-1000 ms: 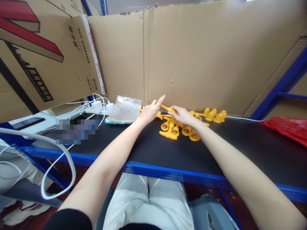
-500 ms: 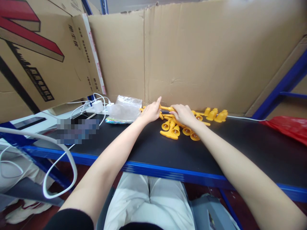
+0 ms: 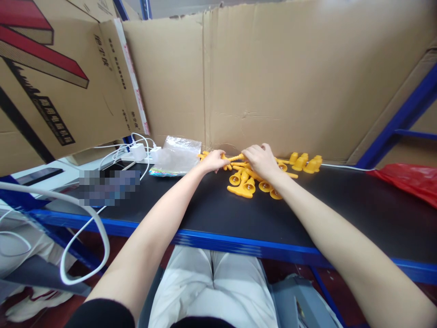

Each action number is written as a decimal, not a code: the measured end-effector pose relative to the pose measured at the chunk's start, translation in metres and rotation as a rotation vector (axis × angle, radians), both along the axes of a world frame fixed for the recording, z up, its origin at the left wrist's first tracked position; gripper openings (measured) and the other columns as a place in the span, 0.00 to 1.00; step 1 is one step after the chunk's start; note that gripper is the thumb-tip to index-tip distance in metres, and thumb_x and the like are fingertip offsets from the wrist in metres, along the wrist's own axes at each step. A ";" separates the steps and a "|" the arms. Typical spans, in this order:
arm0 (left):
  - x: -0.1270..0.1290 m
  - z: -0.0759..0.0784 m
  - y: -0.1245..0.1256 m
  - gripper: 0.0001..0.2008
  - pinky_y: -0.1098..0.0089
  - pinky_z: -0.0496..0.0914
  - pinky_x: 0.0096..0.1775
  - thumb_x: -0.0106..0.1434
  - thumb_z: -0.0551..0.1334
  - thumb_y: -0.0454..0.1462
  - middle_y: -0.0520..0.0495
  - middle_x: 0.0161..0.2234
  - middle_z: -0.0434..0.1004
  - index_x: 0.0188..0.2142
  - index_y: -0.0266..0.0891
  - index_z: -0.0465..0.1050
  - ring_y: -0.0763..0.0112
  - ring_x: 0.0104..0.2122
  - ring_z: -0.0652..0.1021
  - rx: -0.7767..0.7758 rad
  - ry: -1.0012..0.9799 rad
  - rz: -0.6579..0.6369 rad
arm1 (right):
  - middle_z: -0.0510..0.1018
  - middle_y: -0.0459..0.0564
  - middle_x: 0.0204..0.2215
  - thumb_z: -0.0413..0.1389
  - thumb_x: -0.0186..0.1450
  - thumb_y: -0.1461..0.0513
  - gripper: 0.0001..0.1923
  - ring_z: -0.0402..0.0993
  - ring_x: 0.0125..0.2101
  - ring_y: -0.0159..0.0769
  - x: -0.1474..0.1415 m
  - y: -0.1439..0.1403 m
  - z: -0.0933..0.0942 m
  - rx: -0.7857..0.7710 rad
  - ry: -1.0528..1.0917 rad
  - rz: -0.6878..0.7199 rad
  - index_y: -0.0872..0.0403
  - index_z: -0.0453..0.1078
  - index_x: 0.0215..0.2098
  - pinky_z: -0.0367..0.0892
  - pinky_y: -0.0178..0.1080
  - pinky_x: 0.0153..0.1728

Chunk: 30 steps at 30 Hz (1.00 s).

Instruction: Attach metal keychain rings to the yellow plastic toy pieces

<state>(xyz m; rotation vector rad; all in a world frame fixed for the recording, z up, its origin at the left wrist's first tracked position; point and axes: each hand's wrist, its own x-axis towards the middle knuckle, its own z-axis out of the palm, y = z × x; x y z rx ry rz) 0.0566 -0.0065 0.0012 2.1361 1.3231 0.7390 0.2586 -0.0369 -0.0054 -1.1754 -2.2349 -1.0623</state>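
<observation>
A thin, ridged yellow plastic rod (image 3: 236, 158) lies between my two hands, close to the cardboard. My left hand (image 3: 214, 161) has its fingers curled in around the rod's left end. My right hand (image 3: 262, 160) is bent over the other end; its fingertips are partly hidden. In front of my hands is a loose pile of yellow plastic parts: a T-shaped handle (image 3: 239, 191) and several bell-shaped cups (image 3: 249, 184) with small shiny pieces inside. To the right stand several stacked yellow cups (image 3: 310, 165).
A clear plastic bag (image 3: 180, 152) lies left of my hands. White chargers (image 3: 138, 151) and cables are farther left, beside a blurred patch. A cardboard wall (image 3: 273, 82) closes the back of the black shelf (image 3: 218, 214). A red bag (image 3: 406, 180) is at the right.
My left hand has drawn its raised index finger down and curled its fingers in. My right hand has shifted slightly, knuckles higher. The pile stays where it was.
</observation>
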 end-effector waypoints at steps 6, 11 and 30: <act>-0.001 0.002 -0.001 0.15 0.75 0.62 0.20 0.60 0.57 0.38 0.52 0.19 0.69 0.43 0.29 0.72 0.80 0.13 0.66 -0.180 -0.032 -0.187 | 0.74 0.54 0.37 0.42 0.65 0.71 0.13 0.63 0.39 0.41 0.002 0.001 0.000 0.073 -0.051 -0.012 0.55 0.67 0.37 0.48 0.43 0.43; 0.000 -0.005 0.001 0.24 0.73 0.64 0.22 0.58 0.59 0.41 0.49 0.25 0.74 0.52 0.32 0.67 0.77 0.16 0.69 0.064 0.077 -0.040 | 0.74 0.55 0.34 0.44 0.65 0.67 0.10 0.64 0.36 0.41 0.008 0.008 -0.006 -0.017 -0.061 -0.012 0.58 0.67 0.40 0.49 0.41 0.41; -0.027 -0.014 0.019 0.18 0.65 0.68 0.43 0.61 0.52 0.32 0.40 0.40 0.77 0.48 0.40 0.72 0.61 0.40 0.76 0.475 0.408 0.253 | 0.75 0.56 0.34 0.45 0.64 0.64 0.09 0.67 0.36 0.43 0.022 0.011 -0.003 -0.078 0.198 -0.171 0.57 0.63 0.41 0.49 0.42 0.39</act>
